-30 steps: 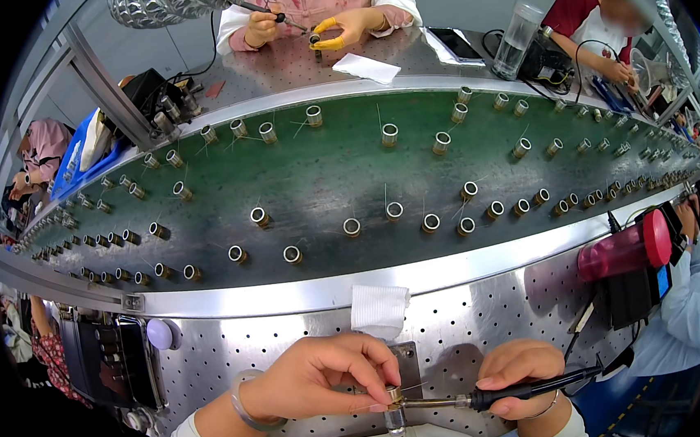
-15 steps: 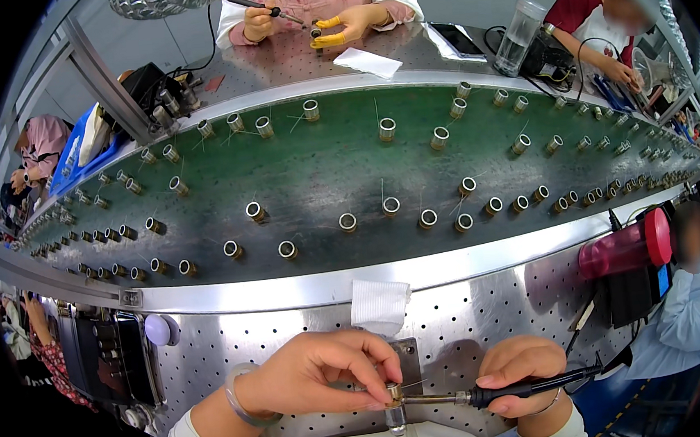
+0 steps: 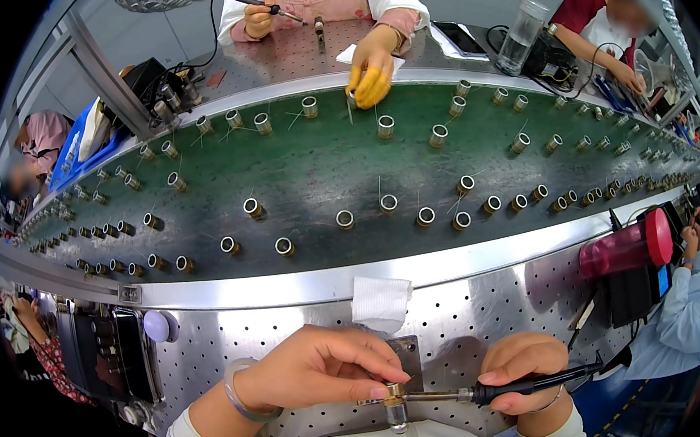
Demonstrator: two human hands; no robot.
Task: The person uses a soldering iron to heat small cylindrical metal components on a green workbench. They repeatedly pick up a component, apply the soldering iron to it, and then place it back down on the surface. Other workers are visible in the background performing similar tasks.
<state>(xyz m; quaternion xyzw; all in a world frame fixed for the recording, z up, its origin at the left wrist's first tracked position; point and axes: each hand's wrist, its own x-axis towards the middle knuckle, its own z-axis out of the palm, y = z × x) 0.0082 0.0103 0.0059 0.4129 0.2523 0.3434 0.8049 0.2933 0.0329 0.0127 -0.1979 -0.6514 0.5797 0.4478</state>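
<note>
fingertips (image 3: 378, 391) of the left hand (image 3: 309, 375) pinch a small metal cylinder (image 3: 393, 392) near its top, thumb on its left side and forefinger over the rim. the cylinder stands upright on a silver post (image 3: 396, 417), close in front of the person's body. the right hand (image 3: 526, 366) wraps the black handle of a soldering iron (image 3: 440, 395), held almost level, its metal end meeting the cylinder's right side. a plain bangle (image 3: 234, 392) circles the left wrist. beneath lies a perforated metal table (image 3: 237, 346), with a folded white cloth (image 3: 380, 300) just beyond the hands, a round lilac object (image 3: 156, 326) to the left and a pink jar (image 3: 616, 253) to the right. past the table's far edge, a green belt (image 3: 321, 167) carries scattered cylinders, many with thin wires. across it, a co-worker's hand (image 3: 371, 67) in yellow finger covers grasps another cylinder (image 3: 351, 101) at the belt's far side.
</note>
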